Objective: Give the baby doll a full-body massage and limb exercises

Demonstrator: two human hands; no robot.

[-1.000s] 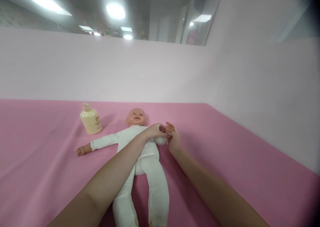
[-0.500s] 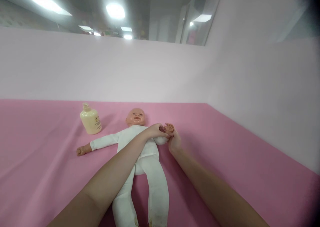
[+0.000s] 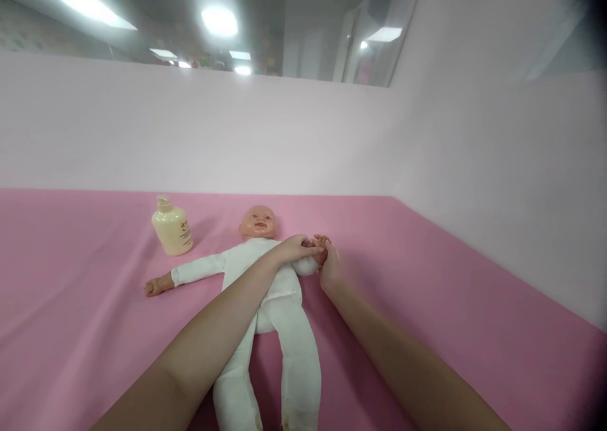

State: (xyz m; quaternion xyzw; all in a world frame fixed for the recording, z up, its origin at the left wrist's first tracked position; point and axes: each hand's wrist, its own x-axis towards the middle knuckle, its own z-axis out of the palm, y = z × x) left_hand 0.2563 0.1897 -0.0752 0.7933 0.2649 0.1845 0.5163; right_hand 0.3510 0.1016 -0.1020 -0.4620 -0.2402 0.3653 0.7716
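A baby doll (image 3: 263, 279) with a white cloth body lies on its back, head away from me. My left hand (image 3: 296, 249) reaches across its chest, fingers closed round the doll's wrist on the right side. From the right, my right hand (image 3: 331, 267) holds the same doll's hand (image 3: 321, 240), the thumb lying over its palm. Small plastic fingers stick up between my two hands. The doll's other arm (image 3: 196, 272) stretches out to the left, untouched.
A pale yellow pump bottle (image 3: 173, 230) stands upright left of the doll's head. Under everything spreads a pink padded surface (image 3: 403, 279). White walls (image 3: 190, 127) rise at the back and right, with a window (image 3: 265, 26) above.
My right thumb has moved in over the doll's palm, covering more of the small hand. My left hand keeps its hold; the doll's body and the bottle stay put.
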